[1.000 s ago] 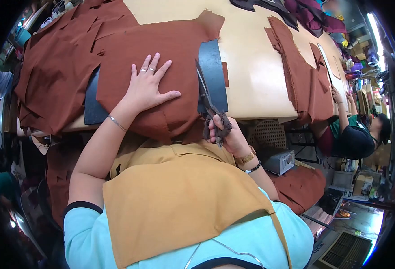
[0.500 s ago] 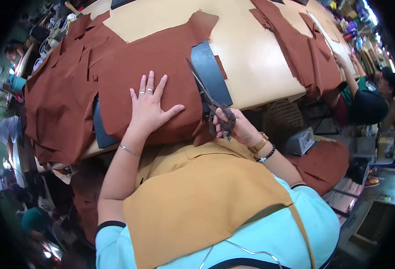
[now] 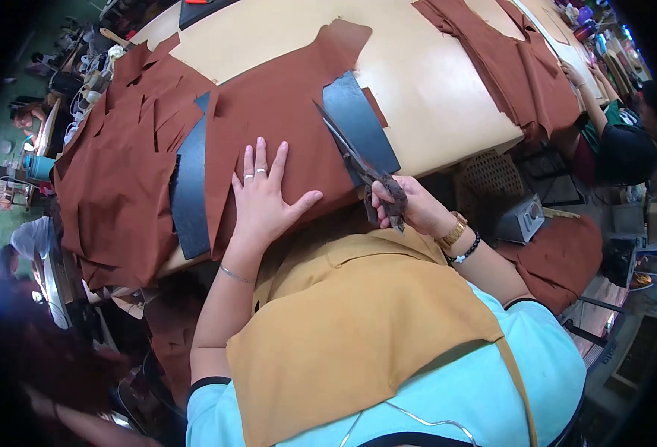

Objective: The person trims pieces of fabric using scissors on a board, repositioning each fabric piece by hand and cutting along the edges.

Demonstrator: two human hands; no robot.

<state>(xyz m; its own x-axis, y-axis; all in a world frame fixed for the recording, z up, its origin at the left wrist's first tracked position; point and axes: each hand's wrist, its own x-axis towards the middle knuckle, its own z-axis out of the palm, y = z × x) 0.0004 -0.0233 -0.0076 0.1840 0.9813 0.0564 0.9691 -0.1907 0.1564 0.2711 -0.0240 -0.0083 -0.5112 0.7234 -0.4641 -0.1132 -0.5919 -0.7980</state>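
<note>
My left hand (image 3: 269,197) lies flat with spread fingers on a reddish-brown cloth piece (image 3: 269,108). My right hand (image 3: 410,207) grips dark scissors (image 3: 351,151) by cloth-wrapped handles at the table's near edge. Their blades are parted and point up and left along the right side of the cloth. Under the cloth is a dark blue board (image 3: 362,123), showing on the right and, as a strip, on the left. More brown cloth (image 3: 116,186) is heaped to the left of that strip.
On the pale table (image 3: 425,89), more brown cloth (image 3: 518,71) lies at the right, near a person in dark clothing (image 3: 626,153). A grey metal box (image 3: 523,220) and brown cloth (image 3: 559,257) are below the table. Another person's arm (image 3: 93,426) shows at lower left.
My left hand and the cloth under it have shifted right, uncovering more of the board's left part. The view has turned, and a blurred person has appeared at lower left.
</note>
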